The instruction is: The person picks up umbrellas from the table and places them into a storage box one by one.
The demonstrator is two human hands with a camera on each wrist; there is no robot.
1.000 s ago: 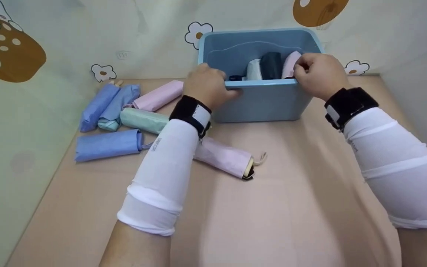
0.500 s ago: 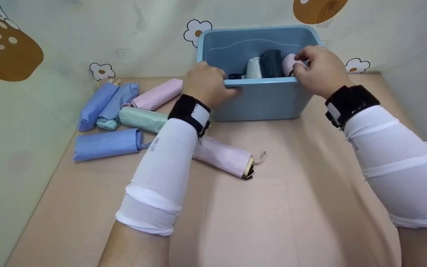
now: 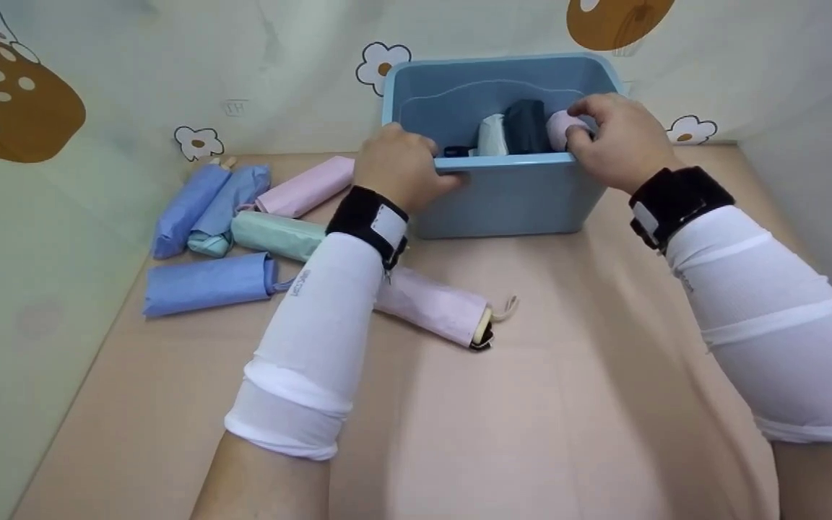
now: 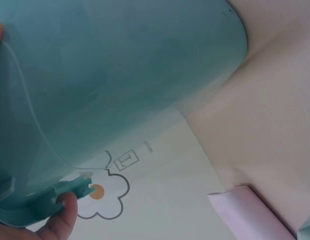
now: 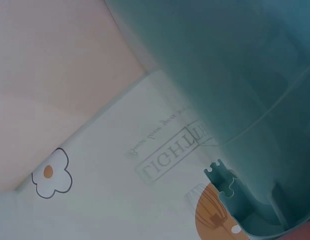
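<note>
A blue plastic bin (image 3: 503, 198) stands against the back wall. My left hand (image 3: 403, 166) grips its left front corner, with fingers over the rim and the thumb in front. In the left wrist view, fingers of that hand (image 4: 62, 217) show at the rim. Inside the bin's right end is a pink folded umbrella (image 3: 562, 131), pinched between the thumb and fingers of my right hand (image 3: 622, 141); its lower part is hidden. Beside it stand a dark navy folded umbrella (image 3: 526, 128) and a whitish one (image 3: 492, 136). The right wrist view shows mostly the bin's outer wall (image 5: 245, 75).
Left of the bin lie several sleeved folded umbrellas: blue ones (image 3: 206, 285) (image 3: 188, 209), a green one (image 3: 275, 232) and a pink one (image 3: 308, 186). Another pink umbrella (image 3: 434, 307) with a cord loop lies in front, partly under my left forearm. A patterned wall (image 3: 279, 72) backs the table.
My right hand's fingers have spread from a tight pinch and shifted on the pink umbrella, whose rounded end now shows in the bin. The left hand keeps its place on the rim.
</note>
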